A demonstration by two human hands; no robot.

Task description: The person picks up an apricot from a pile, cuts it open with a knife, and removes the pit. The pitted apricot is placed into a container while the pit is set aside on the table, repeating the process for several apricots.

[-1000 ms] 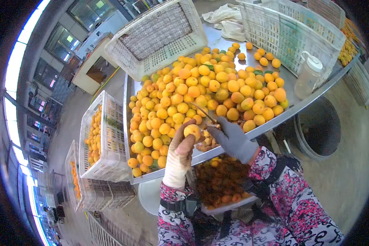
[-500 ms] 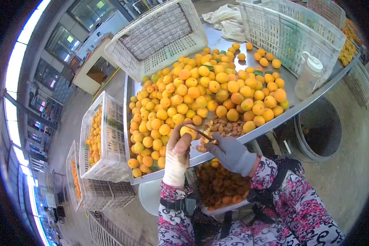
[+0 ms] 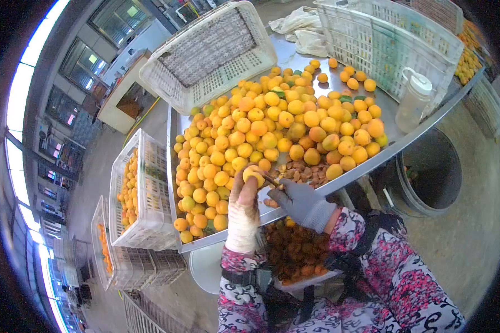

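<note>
My left hand (image 3: 243, 202), wrapped in a white covering at the wrist, is closed around a yellow-orange apricot (image 3: 254, 176). In my right hand (image 3: 306, 205), which wears a grey glove, is a thin dark tool (image 3: 270, 180), perhaps a knife. Its tip meets the side of the apricot, and my fingers hide its handle. Just beyond both hands, brown pits (image 3: 306, 173) lie heaped at the near edge of the metal table (image 3: 366, 167). A large pile of whole apricots (image 3: 233, 130) spreads behind them. Below the table edge sits a container of darker orange fruit (image 3: 294, 252).
An empty white crate (image 3: 205, 55) leans at the back left; another crate (image 3: 383, 53) stands back right beside a plastic bottle (image 3: 414, 102). Filled crates (image 3: 141, 194) stand left on the floor. A large bucket (image 3: 430, 172) is right, a white bucket (image 3: 204, 269) below the table.
My right hand has shifted slightly left and down, nearer the apricot, and the tool shows at a different angle. The left hand keeps hold of the fruit. The whole view has shifted slightly.
</note>
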